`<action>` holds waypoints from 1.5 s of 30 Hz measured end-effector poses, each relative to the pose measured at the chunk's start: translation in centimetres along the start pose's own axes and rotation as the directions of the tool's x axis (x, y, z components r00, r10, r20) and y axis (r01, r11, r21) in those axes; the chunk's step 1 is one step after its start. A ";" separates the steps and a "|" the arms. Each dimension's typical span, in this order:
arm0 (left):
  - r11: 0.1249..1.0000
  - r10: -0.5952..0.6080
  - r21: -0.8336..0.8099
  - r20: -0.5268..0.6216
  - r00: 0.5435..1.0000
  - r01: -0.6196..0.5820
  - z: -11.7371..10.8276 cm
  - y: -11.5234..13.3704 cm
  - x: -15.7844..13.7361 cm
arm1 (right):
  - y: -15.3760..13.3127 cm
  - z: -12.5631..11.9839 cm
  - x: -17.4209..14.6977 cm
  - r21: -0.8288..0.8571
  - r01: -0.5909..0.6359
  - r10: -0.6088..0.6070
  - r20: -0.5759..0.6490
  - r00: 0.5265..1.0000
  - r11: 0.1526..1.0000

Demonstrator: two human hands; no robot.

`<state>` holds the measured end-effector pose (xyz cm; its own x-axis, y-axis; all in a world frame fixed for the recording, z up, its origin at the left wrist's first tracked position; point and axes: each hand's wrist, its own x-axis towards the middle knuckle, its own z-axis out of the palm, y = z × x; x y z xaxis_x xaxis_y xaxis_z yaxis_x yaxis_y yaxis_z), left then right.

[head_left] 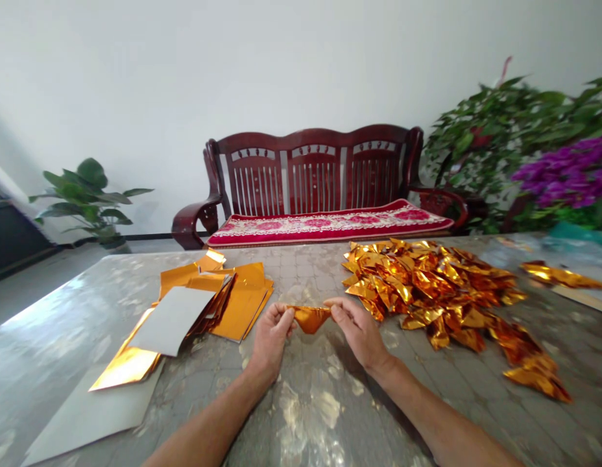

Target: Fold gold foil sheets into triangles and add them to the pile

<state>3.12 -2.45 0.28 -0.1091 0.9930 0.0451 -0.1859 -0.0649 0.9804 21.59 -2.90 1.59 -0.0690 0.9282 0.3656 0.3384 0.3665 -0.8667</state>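
Patterned tabletop [305, 415] spreads beneath us; our left hand [270, 338] and right hand [360, 332] pinch the 2 upper corners of 1 folded gold piece [311, 319] between them. Pulling too hard could tear it. Sheets [177, 316] lie left, a shiny heap [427, 282] right, a bench [314, 172] behind.

bright, soft light; white glare on table [58, 318] at left; foil pile [427, 279] glints; right-edge flowers [568, 172] stretched, blurry.

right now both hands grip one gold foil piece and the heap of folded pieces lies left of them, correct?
Not left: the head view shows the heap of folded pieces to their right. The left hand and right hand do grip one gold foil piece.
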 end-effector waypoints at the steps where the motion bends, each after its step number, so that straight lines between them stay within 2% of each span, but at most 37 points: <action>1: 1.000 -0.003 -0.018 -0.009 1.000 0.003 -0.1 0.0 0.1 | 0.2 0.1 0.1 0.056 -0.018 0.019 -0.010 1.000 0.998; 4: 0.999 0.000 -0.045 -0.035 0.999 -0.001 -0.2 0.0 0.1 | 0.7 0.4 0.1 0.121 -0.031 0.037 -0.041 0.998 0.992; 13: 0.997 0.024 -0.076 -0.008 1.000 -0.024 -0.1 0.1 -0.2 | 0.1 0.5 0.2 0.007 -0.010 0.011 -0.138 0.990 1.000; 23: 0.996 0.071 -0.059 0.026 0.997 -0.070 -0.4 -0.4 -0.1 | -0.3 0.7 0.5 0.137 -0.123 0.140 -0.127 0.982 0.983; 26: 0.994 0.077 -0.077 0.031 0.997 -0.074 -0.4 -0.4 -0.3 | -0.2 0.5 0.5 0.126 -0.142 0.156 -0.114 0.981 0.982; 30: 0.994 0.054 -0.094 0.059 0.997 -0.049 -0.4 -0.4 -0.4 | 0.2 0.4 0.4 0.048 -0.108 0.113 -0.127 0.985 0.993; 39: 0.994 0.057 -0.096 0.062 0.996 -0.050 -0.4 -0.3 -0.4 | 0.5 0.1 0.3 -0.131 0.046 -0.073 -0.207 0.976 0.990; 45: 0.995 0.085 -0.066 0.074 0.994 -0.080 -0.5 -0.3 -0.2 | 0.7 -0.1 0.5 -0.186 0.043 -0.073 -0.160 0.984 0.982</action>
<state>2.67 -2.68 -0.11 -0.0523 0.9885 0.1417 -0.2409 -0.1502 0.9589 21.91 -2.19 1.18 0.0574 0.8765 0.4779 0.5039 0.3878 -0.7718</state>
